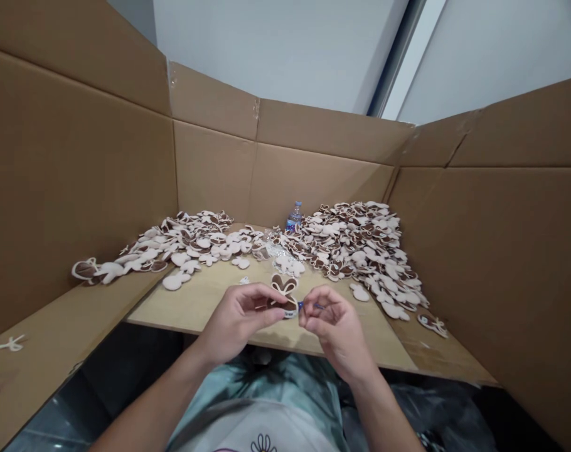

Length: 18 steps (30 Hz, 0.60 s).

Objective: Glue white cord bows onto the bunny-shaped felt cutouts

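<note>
Above the board's front part, my left hand pinches a brown and cream bunny-head-shaped padded piece between thumb and fingers. The piece has a cream cord bow across its middle and a small light label with dark print at its lower edge. Just right of it, my right hand is closed in a pinch on a thin blue tool. Most of that tool is hidden by the fingers, so its kind does not show. Its blue end is close to the piece's right edge; whether they touch, I cannot tell.
A large heap of similar pieces lies at the back right, a lower heap at the back left. Between them stand a water bottle and crumpled clear plastic. Cardboard walls surround the board. A loose cord bow lies far left.
</note>
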Each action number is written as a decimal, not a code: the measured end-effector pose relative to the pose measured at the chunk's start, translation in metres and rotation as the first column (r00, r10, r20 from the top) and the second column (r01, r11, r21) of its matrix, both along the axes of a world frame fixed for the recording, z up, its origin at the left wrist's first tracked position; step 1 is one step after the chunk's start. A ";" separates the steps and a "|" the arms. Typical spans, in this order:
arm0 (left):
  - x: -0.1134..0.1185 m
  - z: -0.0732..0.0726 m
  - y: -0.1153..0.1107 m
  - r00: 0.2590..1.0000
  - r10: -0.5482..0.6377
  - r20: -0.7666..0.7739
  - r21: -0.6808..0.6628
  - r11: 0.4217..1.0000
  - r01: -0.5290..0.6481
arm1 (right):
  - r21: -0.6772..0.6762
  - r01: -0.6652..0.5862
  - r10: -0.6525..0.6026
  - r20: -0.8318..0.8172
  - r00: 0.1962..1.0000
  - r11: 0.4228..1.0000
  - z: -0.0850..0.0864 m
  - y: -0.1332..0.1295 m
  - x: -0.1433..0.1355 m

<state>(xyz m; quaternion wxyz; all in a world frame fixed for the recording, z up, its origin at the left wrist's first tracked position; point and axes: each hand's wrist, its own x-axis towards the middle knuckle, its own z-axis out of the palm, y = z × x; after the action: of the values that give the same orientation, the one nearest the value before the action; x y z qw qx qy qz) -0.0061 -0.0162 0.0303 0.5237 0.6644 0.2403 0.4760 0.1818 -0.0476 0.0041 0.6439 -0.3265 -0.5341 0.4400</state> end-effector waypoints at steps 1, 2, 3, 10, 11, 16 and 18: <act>0.000 -0.001 0.003 1.000 -0.009 0.007 -0.017 1.000 0.009 | 0.008 0.000 -0.001 0.022 1.000 1.000 -0.001 -0.001 0.005; 0.000 -0.002 0.005 1.000 -0.013 0.014 -0.037 0.999 0.014 | 0.022 0.006 -0.007 0.057 0.998 1.000 -0.003 -0.003 0.009; 0.001 -0.004 0.007 1.000 -0.014 0.018 -0.059 0.998 0.015 | 0.038 0.011 -0.014 0.101 0.995 0.999 -0.004 -0.006 0.013; 0.012 -0.011 0.004 0.999 -0.004 -0.038 -0.124 0.992 0.000 | 0.174 -0.026 -0.065 0.499 0.864 0.984 -0.011 -0.021 0.020; 0.013 -0.012 0.003 0.998 -0.027 -0.051 -0.132 0.991 0.020 | 0.196 -0.036 -0.077 0.541 0.837 0.980 -0.011 -0.021 0.020; 0.017 -0.017 0.000 0.981 -0.125 -0.147 -0.166 0.981 0.100 | 0.197 -0.027 -0.106 0.632 0.768 0.980 -0.007 -0.018 0.024; 0.017 -0.019 0.000 0.971 -0.144 -0.193 -0.185 0.977 0.108 | 0.150 -0.024 -0.071 0.599 0.797 0.988 -0.006 -0.017 0.024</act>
<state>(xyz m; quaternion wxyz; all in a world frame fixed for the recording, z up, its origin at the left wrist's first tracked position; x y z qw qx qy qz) 0.0110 -0.0161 0.0113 0.5813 0.6758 0.2907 0.3477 0.2063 -0.0649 -0.0022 0.4686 -0.4068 -0.7385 0.2639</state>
